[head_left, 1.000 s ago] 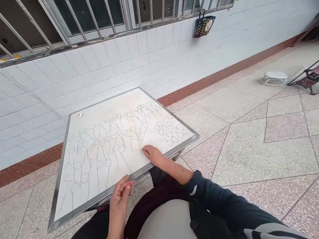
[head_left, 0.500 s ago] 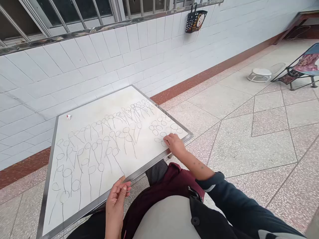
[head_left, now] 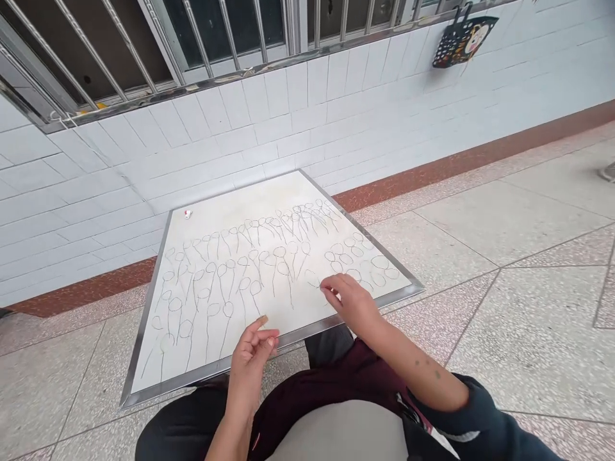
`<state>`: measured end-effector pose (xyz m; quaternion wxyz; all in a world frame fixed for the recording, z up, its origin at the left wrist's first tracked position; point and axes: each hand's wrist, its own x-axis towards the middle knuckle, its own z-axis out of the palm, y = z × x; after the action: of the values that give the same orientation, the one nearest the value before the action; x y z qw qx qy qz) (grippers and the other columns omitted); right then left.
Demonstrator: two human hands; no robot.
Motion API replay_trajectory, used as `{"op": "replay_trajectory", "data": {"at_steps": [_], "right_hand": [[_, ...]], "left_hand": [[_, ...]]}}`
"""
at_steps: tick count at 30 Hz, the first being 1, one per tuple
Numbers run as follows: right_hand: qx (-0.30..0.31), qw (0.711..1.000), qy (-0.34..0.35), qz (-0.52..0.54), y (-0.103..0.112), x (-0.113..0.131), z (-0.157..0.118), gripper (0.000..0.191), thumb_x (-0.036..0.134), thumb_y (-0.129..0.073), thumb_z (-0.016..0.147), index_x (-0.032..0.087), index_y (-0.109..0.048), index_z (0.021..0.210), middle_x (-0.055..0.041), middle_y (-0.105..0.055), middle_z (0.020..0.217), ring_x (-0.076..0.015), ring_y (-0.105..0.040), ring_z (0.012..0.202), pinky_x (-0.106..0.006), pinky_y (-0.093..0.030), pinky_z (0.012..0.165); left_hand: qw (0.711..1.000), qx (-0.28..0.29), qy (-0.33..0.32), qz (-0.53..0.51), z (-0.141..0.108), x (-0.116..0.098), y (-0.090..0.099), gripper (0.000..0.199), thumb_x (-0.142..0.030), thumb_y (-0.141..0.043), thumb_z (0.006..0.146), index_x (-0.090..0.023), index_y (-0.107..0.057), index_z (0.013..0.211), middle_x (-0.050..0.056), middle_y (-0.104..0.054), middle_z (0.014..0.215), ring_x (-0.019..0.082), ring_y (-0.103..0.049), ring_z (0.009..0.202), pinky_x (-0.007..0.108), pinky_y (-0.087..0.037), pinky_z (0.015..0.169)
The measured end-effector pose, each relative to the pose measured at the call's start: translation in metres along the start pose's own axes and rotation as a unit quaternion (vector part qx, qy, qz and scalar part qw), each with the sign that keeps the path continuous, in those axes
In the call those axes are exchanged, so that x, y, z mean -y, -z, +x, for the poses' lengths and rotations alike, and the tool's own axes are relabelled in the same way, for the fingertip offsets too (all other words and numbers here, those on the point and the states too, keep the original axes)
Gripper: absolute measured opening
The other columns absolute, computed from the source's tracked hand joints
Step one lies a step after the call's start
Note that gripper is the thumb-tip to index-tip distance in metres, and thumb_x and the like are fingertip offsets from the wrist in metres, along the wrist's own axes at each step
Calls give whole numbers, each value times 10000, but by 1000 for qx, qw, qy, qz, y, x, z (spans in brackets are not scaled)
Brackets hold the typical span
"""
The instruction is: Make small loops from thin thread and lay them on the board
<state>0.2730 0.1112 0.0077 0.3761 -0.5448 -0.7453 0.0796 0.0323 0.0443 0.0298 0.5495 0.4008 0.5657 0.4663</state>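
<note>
A white metal-edged table (head_left: 250,195) holds rows of thin dark loops with long tails (head_left: 228,310), like bent wire or thread. Tailless rings of the same thin material (head_left: 380,263) lie in a cluster at the right. Over the table, left of that cluster, my right hand (head_left: 353,304) has thumb and forefinger pinched on a thin ring (head_left: 312,278). At the near edge my left hand (head_left: 252,358) has its thumb and forefinger pressed together; what they hold, if anything, is too small to make out. A yellowish wrap covers one left fingertip.
A small red-and-white object (head_left: 188,214) rests near the table's far left corner. Behind stands a white tiled wall (head_left: 269,121) with a barred window (head_left: 225,32). A dark patterned basket (head_left: 464,40) hangs from the ledge. Speckled floor (head_left: 456,230) extends to the right.
The view has swung left, so the table appears further right. My right hand has drawn back leftward from the ring cluster with a ring at its fingertips. My left hand remains by the near edge.
</note>
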Motion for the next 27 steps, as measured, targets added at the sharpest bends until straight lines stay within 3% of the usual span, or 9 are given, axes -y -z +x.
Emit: {"op": "replay_trajectory", "data": {"at_steps": [4,9,16,21,24,27], "right_hand": [[17,988,14,152,8,54,15,92,190,-494,895,214,-578,865,-9,-566,776,-135,-529,681,-249,-433,627],[48,964,-9,262,11,85,22,92,249,-534,869,211,-612,839,-9,-584,741,-131,-525,657,-250,-432,608],[122,883,-113,439,11,108,17,133,325,-582,834,194,-602,831,13,-582,716,-116,-532,662,-244,-442,633],[143,869,-120,459,6,115,12,115,305,-597,821,191,-604,832,22,-570,711,-108,-516,658,-238,-422,629],[148,868,-117,460,-1,119,7,102,292,-602,813,191,-604,823,16,-583,730,-115,-530,688,-245,-427,654],[151,877,-105,443,-7,123,1,97,289,-602,812,192,-605,824,9,-593,737,-122,-536,691,-255,-434,662]], "left_hand": [[998,49,-31,-33,13,-34,-11,500,-284,-707,744,-218,-552,1215,92,-681,1051,205,-582,1006,346,-424,884],[990,61,-60,-113,11,-56,-21,480,-236,-727,731,-230,-579,1187,65,-682,1027,184,-602,963,341,-414,900],[979,42,-79,-184,-12,-57,-18,410,-198,-682,779,-225,-588,1177,36,-678,963,128,-604,829,297,-458,816],[980,25,-83,-181,-24,-55,-12,385,-244,-665,792,-213,-588,1168,44,-663,949,128,-607,780,261,-487,694],[985,-23,-86,-148,-27,-51,-11,388,-267,-700,756,-204,-604,1127,25,-646,862,127,-590,732,230,-478,585],[984,-65,-107,-124,-28,-44,-8,368,-255,-714,740,-190,-612,1087,10,-644,793,114,-567,710,221,-481,598]]}}
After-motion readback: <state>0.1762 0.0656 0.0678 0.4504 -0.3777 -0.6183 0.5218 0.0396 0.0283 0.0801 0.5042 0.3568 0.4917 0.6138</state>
